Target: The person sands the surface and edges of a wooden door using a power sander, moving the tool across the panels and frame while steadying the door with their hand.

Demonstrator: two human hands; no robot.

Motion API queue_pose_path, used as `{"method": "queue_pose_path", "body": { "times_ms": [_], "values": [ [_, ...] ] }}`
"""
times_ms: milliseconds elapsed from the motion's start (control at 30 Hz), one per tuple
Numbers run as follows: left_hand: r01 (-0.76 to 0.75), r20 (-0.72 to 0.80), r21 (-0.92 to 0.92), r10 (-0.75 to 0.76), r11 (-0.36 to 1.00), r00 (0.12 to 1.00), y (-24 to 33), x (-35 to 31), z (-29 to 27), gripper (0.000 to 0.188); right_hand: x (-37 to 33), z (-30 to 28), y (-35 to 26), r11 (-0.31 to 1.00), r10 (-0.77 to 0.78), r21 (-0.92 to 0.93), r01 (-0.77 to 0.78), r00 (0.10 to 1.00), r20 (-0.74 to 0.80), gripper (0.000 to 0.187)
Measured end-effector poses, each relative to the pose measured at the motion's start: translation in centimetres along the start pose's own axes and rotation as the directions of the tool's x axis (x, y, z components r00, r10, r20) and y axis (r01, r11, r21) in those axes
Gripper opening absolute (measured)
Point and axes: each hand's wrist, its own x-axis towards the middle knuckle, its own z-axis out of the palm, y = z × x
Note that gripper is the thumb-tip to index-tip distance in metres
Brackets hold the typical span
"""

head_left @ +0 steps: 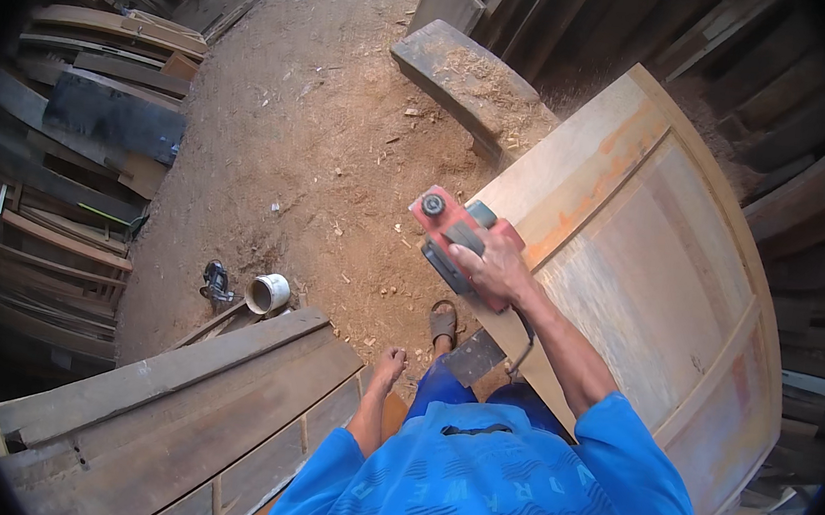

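My right hand (498,268) is wrapped round the handle of a red and black electric planer (447,217) with a round front knob. The planer is at the left edge of a large framed wooden panel (654,249), partly overhanging it; I cannot tell whether its sole touches the wood. A dark cord (529,341) runs from the tool's rear toward my body. My left hand (390,364) hangs low at my left side, fingers curled in, with nothing visible in it. It is near the end of a stack of boards but apart from them.
A thick timber block (477,82) covered in shavings lies beyond the panel. On the left are a white bucket (267,293), a dark tool-like object (218,282) and a long plank bench (174,403). Stacked boards (101,113) line both sides. Shavings litter the dirt floor (275,147).
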Motion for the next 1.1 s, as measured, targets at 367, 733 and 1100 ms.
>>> {"method": "queue_pose_path", "body": {
  "times_ms": [367,733,1100],
  "values": [
    [-0.582,-0.075,0.28,0.621,0.764,0.78,22.8,7.2,-3.9,0.057,-10.8,-2.9,-0.3,0.722,0.299,0.691,-0.031,0.915,-0.272,0.055],
    [-0.617,0.503,0.31,0.425,0.724,0.752,38.5,6.3,3.1,0.052,-23.5,0.0,0.9,0.629,0.673,0.771,0.101,0.426,-0.604,0.069],
    [-0.62,0.565,0.34,0.373,0.707,0.736,37.6,8.0,2.2,0.049,-28.0,4.3,1.2,0.592,0.695,0.792,0.151,0.402,-0.596,0.06]
  ]
}}
